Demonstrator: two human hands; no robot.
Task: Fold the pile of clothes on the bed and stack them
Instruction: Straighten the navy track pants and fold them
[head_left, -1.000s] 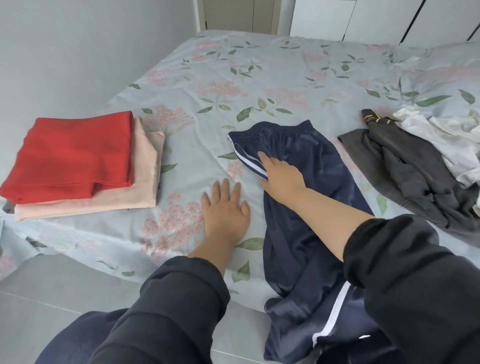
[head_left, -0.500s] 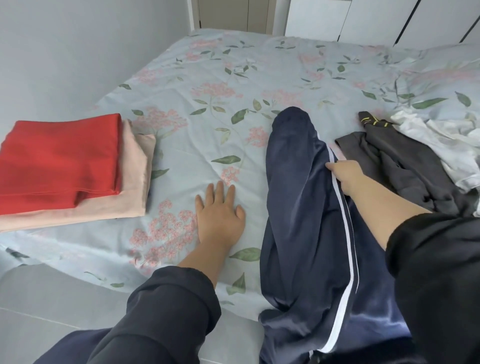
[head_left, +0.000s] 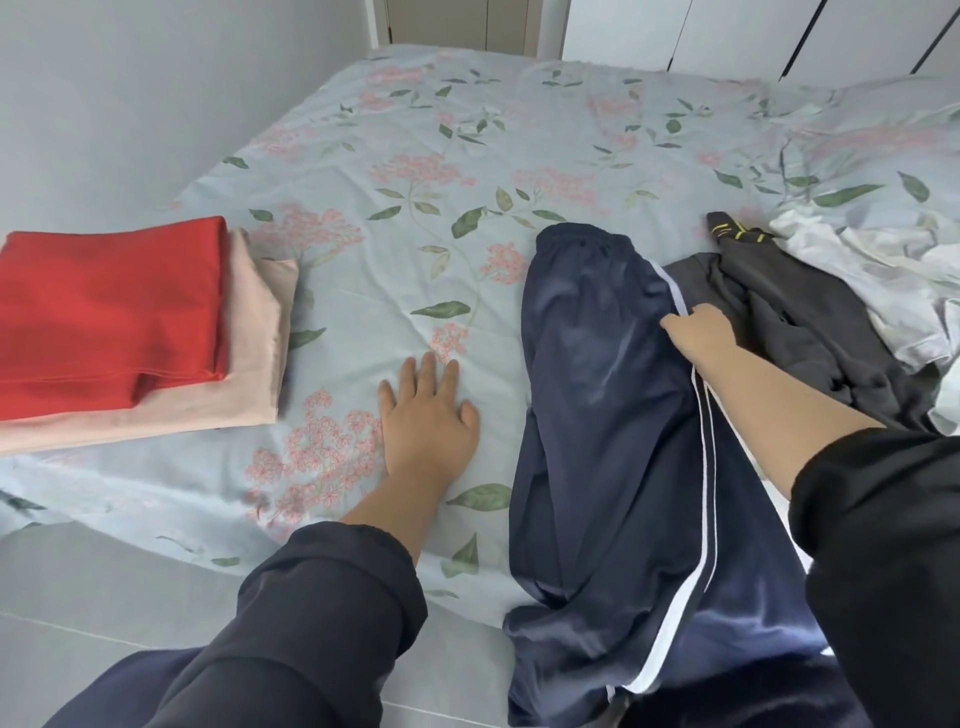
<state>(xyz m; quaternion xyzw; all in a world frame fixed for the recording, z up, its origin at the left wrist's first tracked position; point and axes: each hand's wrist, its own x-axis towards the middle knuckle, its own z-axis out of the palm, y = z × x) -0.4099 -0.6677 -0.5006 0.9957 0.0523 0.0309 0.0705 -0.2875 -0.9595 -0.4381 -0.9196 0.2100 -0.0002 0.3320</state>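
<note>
Navy track pants (head_left: 602, 405) with a white side stripe lie lengthwise on the floral bed (head_left: 467, 145), folded along their length, the legs hanging over the near edge. My right hand (head_left: 698, 332) grips the striped edge of the pants near the waistband. My left hand (head_left: 426, 410) rests flat on the sheet, left of the pants, fingers straight. A folded red garment (head_left: 109, 306) sits on a folded peach garment (head_left: 218, 410) at the left edge of the bed. A dark grey garment (head_left: 810, 322) and white clothes (head_left: 883, 270) lie unfolded on the right.
A grey wall runs along the left of the bed. Grey floor tiles show below the near edge. A pillow in the same floral fabric lies at the back right. White cupboard doors stand beyond the bed.
My right hand carried the striped side of the pants over from left to right, folding one leg onto the other. The waistband now lies straighter. My left hand stayed flat on the sheet.
</note>
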